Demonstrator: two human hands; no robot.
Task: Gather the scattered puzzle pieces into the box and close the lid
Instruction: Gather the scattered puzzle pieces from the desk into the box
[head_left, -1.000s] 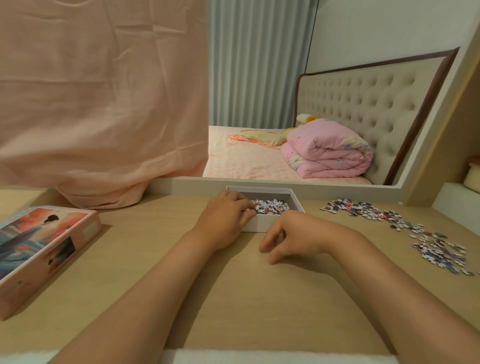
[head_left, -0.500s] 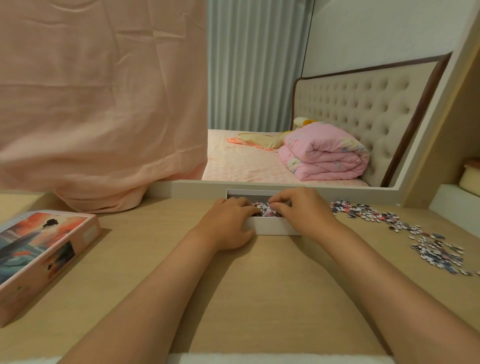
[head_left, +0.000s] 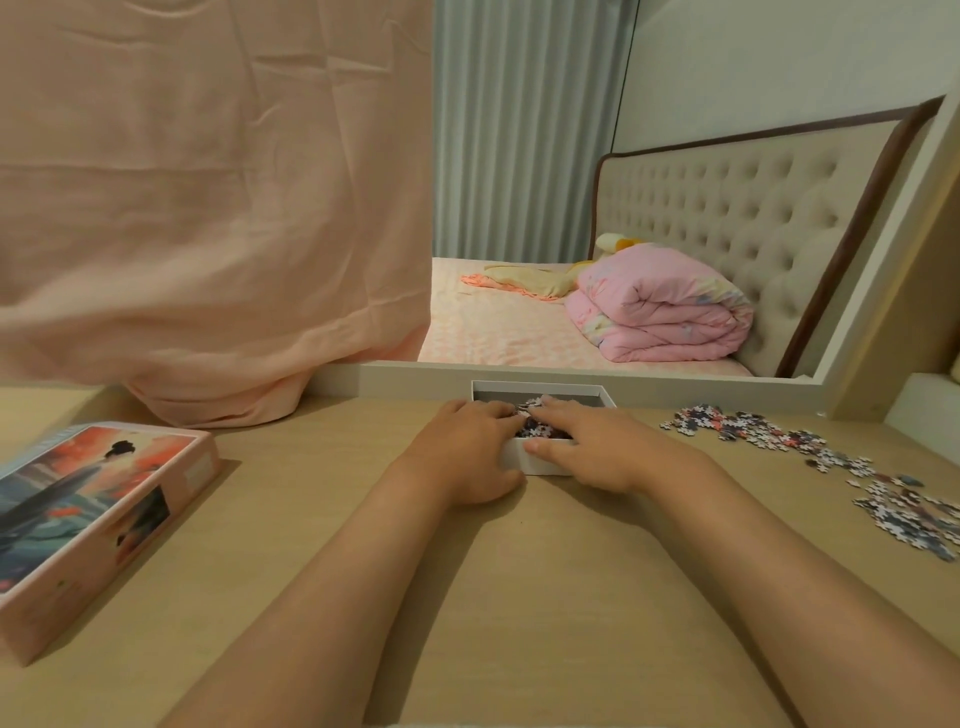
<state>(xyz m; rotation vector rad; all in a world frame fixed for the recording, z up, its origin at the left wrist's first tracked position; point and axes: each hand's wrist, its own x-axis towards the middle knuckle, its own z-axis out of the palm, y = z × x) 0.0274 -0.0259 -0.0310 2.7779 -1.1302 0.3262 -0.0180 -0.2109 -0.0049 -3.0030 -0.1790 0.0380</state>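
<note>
Both grips at the open box (head_left: 550, 388), midway along the far edge of the tabletop (head_left: 530, 597).
The lid (head_left: 93, 514) lies picture-up at the left edge, well apart from both grips. Loose pieces (head_left: 753, 434) trail from right of the box toward the right edge, clear of the right grip. The left grip (head_left: 467, 447) clasps the box's near-left corner, fingers curled over the wall and thumb outside it. The right grip (head_left: 597, 452) lies flat, its fingers straight and close together on the boxed pieces (head_left: 530, 428), with the thumb on the near wall. The boxed pieces show between the two sets of fingertips.
</note>
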